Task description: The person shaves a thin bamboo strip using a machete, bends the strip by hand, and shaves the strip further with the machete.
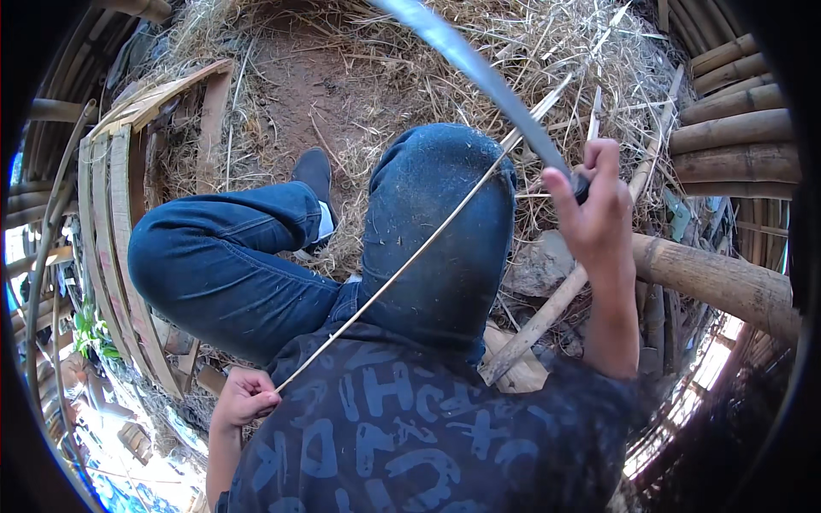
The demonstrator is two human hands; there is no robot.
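Observation:
My left hand is closed, pinching the near end of a thin, pale bamboo strip. From there the strip slants up to the right across my raised right knee, and its far end reaches the straw. My right hand is wrapped round the dark handle of a long-bladed knife. The grey blade points up and away to the left and looks curved, its tip cut off by the picture's top edge. Near the knee the blade crosses the far part of the strip; whether they touch, I cannot tell.
Straw and shavings cover much of the dirt floor. A wooden slatted crate stands at my left. Thick bamboo poles and a stone lie at my right. Stacked bamboo forms a wall there.

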